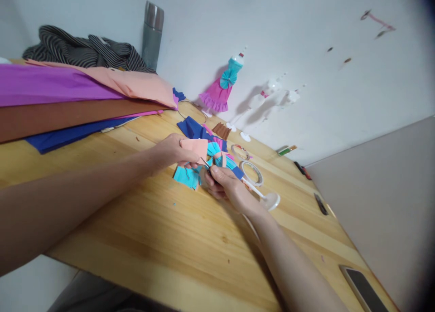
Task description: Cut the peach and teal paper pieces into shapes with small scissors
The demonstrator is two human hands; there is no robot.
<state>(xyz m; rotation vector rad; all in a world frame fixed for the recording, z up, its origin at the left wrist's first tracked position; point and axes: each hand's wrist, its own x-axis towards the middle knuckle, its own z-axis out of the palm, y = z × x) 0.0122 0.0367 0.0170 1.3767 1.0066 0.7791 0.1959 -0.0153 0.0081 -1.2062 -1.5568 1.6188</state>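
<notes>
Pinched in my left hand [178,151] is a piece of peach crepe paper [196,146]. My right hand [222,182] is closed around a pair of scissors [205,163], whose blades point at the lower edge of that paper. Behind my hands lie turquoise crepe paper pieces [185,177] and a small form dressed in turquoise and blue paper, its white stand [271,201] lying toward the right. My right fingers partly hide the scissors' handles.
Stacked coloured crepe paper [68,86] covers the left back, before a grey bottle [152,42]. Tape rolls [252,173] lie right of my hands. Against the wall stand a dressed mini mannequin [220,87] and white bare ones [272,89]. A phone [363,288] lies near right.
</notes>
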